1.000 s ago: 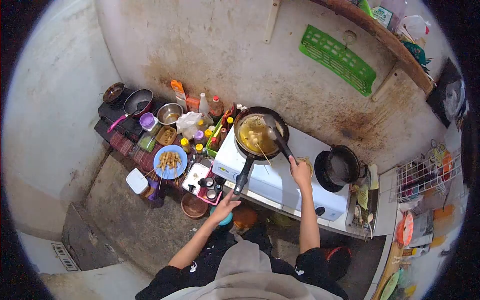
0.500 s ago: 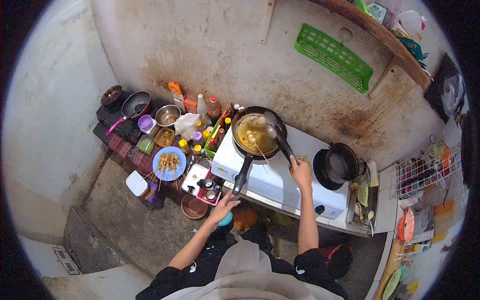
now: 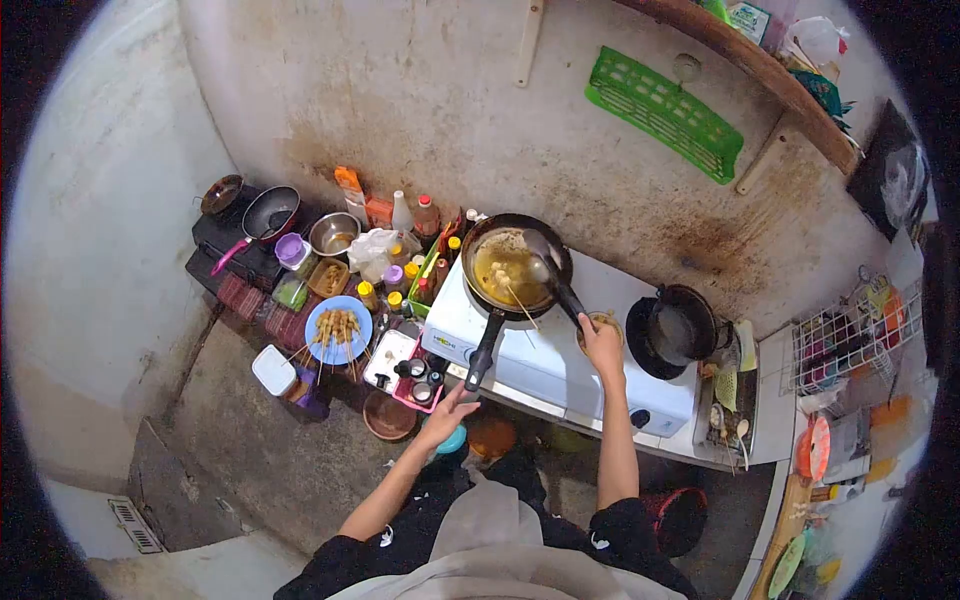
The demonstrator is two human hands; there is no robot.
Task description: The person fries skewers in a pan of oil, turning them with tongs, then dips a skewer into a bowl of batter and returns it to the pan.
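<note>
A dark frying pan (image 3: 497,313) with yellowish oil sits on the left burner of the white stove (image 3: 590,350). In the oil lies a skewer (image 3: 505,284), its stick poking over the near rim. My right hand (image 3: 603,348) is closed round the black handle of a spatula (image 3: 563,288), whose broad head dips over the pan's right side. My left hand (image 3: 447,418) is just below the end of the pan handle (image 3: 483,362), thumb and fingers apart, with nothing in them.
Left of the stove stand a blue plate of skewers (image 3: 362,322), sauce bottles (image 3: 427,215), a steel bowl (image 3: 334,233) and a pink basket (image 3: 425,402). A black wok (image 3: 680,325) occupies the right burner. A wire rack (image 3: 850,345) hangs at the right.
The spatula head has shifted slightly down and left, more over the pan, and my right hand has dropped a little. My left hand stays by the pan handle's end.
</note>
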